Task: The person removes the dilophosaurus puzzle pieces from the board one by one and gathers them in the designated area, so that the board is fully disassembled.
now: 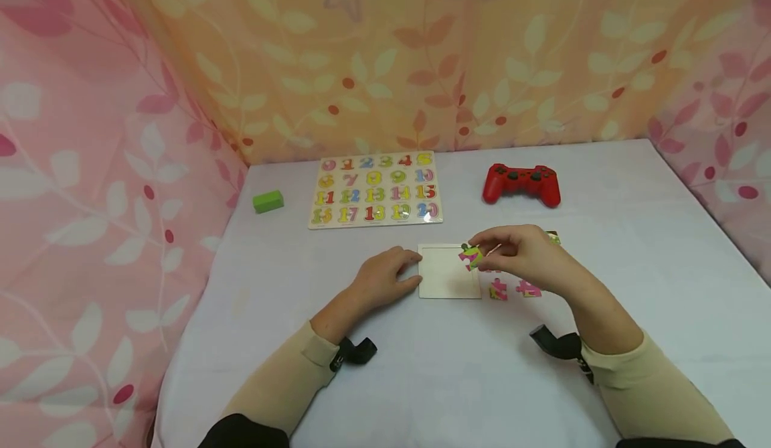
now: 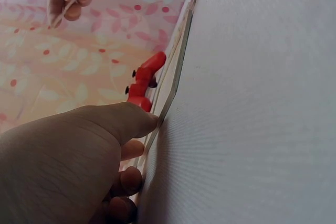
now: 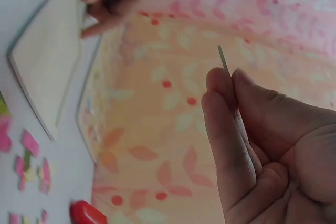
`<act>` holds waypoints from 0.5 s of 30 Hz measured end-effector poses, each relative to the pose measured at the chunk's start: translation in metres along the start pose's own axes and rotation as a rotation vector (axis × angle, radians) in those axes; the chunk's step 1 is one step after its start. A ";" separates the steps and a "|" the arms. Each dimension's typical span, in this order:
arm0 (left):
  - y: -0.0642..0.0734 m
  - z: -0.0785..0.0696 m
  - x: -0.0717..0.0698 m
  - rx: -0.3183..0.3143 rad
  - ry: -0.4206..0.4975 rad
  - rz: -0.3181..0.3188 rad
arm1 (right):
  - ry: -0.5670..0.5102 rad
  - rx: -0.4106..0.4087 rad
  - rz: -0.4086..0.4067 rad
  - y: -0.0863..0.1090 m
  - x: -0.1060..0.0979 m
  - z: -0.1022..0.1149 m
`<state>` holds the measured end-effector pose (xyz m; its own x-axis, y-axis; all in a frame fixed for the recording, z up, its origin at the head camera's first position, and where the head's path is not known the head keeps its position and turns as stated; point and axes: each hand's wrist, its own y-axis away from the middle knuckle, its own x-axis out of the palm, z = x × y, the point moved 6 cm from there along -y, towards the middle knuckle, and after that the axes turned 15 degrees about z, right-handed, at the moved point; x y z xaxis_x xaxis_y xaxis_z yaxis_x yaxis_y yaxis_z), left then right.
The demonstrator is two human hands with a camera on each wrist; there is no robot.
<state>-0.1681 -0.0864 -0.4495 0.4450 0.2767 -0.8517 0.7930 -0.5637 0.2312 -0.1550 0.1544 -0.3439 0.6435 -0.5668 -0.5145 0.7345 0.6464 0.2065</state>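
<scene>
In the head view my right hand is raised over the right side of a pale, shallow-framed puzzle board. Thumb and fingers pinch a green and pink jigsaw piece; the right wrist view has this thin piece edge-on, sticking out past the fingertips. My left hand lies at the board's left edge, thumb and fingertips touching it. Seen from the left wrist, the thumb rests against the board's rim. Loose pink jigsaw pieces lie right of the board, some hidden behind my right hand.
Behind the board lies a number puzzle with colourful digits. A red game controller is at the back right, a green block at the back left. Patterned curtains close off the white table's back and sides.
</scene>
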 end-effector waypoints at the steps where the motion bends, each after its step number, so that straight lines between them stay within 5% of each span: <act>1: 0.000 0.000 0.000 0.003 -0.001 -0.003 | 0.005 -0.002 -0.005 0.004 -0.005 0.001; 7: 0.001 -0.003 -0.002 0.031 -0.006 -0.014 | 0.040 0.003 -0.092 0.032 -0.033 -0.002; 15: 0.001 -0.001 0.000 0.015 0.002 -0.011 | 0.080 0.040 -0.127 0.065 -0.048 -0.039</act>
<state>-0.1668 -0.0867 -0.4485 0.4374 0.2842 -0.8532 0.7913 -0.5724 0.2151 -0.1470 0.2437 -0.3387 0.5264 -0.5992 -0.6032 0.8180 0.5503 0.1673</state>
